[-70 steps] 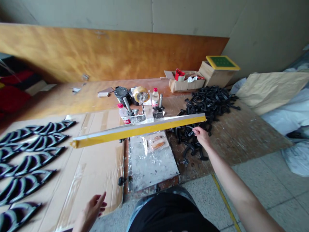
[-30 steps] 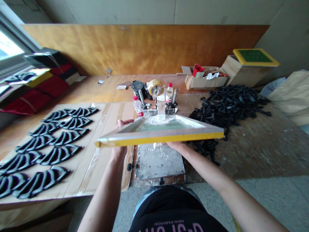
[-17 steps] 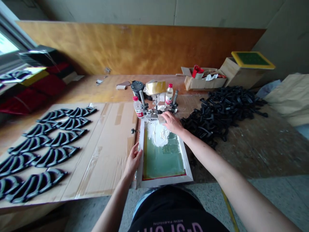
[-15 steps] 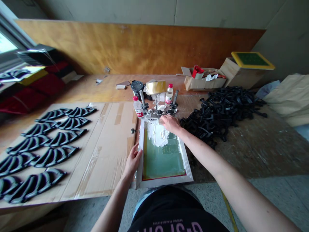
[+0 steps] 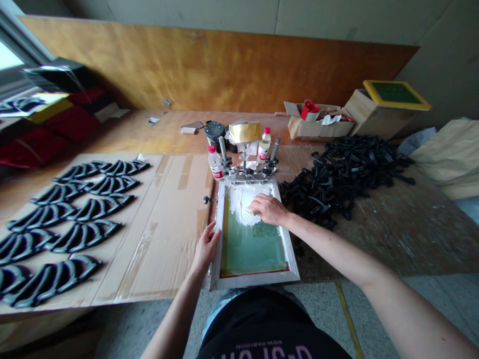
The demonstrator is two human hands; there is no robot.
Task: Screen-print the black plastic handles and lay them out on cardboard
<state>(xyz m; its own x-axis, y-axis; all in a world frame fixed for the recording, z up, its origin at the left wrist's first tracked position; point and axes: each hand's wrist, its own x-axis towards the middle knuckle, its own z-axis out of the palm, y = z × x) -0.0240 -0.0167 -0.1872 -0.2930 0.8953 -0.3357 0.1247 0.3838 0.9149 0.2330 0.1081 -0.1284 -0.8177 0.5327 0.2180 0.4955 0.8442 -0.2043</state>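
A screen printing frame (image 5: 258,280) with a pale metal rim and green mesh (image 5: 254,252) lies in front of me. White paste-like ink (image 5: 241,202) is spread over the mesh's far part. My right hand (image 5: 272,210) is closed over the ink, pinching a small pale squeegee (image 5: 253,211) mostly hidden by the fingers. At the frame's left side, my left hand (image 5: 207,245) grips the rim, thumb towards the top. Clamps (image 5: 249,172) hold the frame's far end.
Curved black slatted parts (image 5: 88,234) lie in rows on cardboard (image 5: 160,254) to the left. A heap of black plastic parts (image 5: 329,179) sits right of the frame. Behind the clamps stand two red-capped bottles (image 5: 264,144) and a dark tub (image 5: 214,130). An open carton (image 5: 318,129) is farther back.
My right hand has moved from the frame's far edge towards me, over the white ink, with the squeegee now showing. My left hand stays on the left rim. The view has shifted slightly.
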